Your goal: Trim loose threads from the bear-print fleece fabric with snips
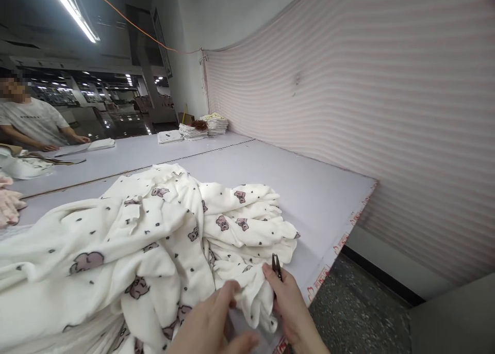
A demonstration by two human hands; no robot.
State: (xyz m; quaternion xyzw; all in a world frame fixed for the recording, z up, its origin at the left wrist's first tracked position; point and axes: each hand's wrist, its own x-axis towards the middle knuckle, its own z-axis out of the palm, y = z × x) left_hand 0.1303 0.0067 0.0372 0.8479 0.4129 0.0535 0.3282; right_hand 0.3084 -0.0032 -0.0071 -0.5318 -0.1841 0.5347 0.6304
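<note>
A heap of white fleece fabric [154, 240] with mauve bear prints and small dark marks covers the near left of the table, its gathered folds reaching right. My right hand [288, 297] is closed around small dark thread snips [276, 266], their blades pointing up past the fingers. The same hand touches the edge of the fabric, its thumb toward the cloth. To the left of it, my left hand [211, 323] is slightly blurred, thumb and fingers apart, beside the lower folds. Whether it touches the cloth I cannot tell.
The pale table [309, 183] ends at a printed edge at right, above a dark speckled floor [356, 302]. Striped sheeting [348, 85] hangs along the wall. Folded stacks [214, 124] lie at the back. Across the table, a person [34, 119] handles flat pieces.
</note>
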